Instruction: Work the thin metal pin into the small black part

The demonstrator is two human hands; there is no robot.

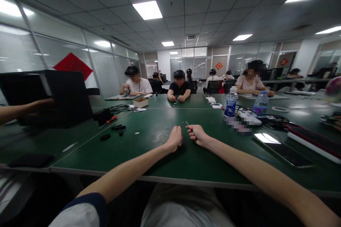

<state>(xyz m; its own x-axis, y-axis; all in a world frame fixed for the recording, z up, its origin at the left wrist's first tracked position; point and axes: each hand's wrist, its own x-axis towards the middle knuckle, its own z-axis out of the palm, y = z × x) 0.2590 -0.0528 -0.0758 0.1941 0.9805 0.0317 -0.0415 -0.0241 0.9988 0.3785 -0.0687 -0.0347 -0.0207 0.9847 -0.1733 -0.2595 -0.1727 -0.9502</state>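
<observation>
My left hand (175,138) rests on its side on the green table (157,165), with its fingers curled closed. Whatever may be inside those fingers is hidden from me. Just to the right, my right hand (197,135) pinches a thin pale sliver (187,123) between thumb and fingertips. The sliver points up and to the left; its kind is too small to make out. A narrow gap separates the two hands.
On the right are two water bottles (230,103), a phone (283,150) and cables. To the left lie an orange-handled screwdriver (112,119), small black parts (105,137) and a large black box (70,95). Across the table, a person (179,87) sits near a cardboard box (140,103).
</observation>
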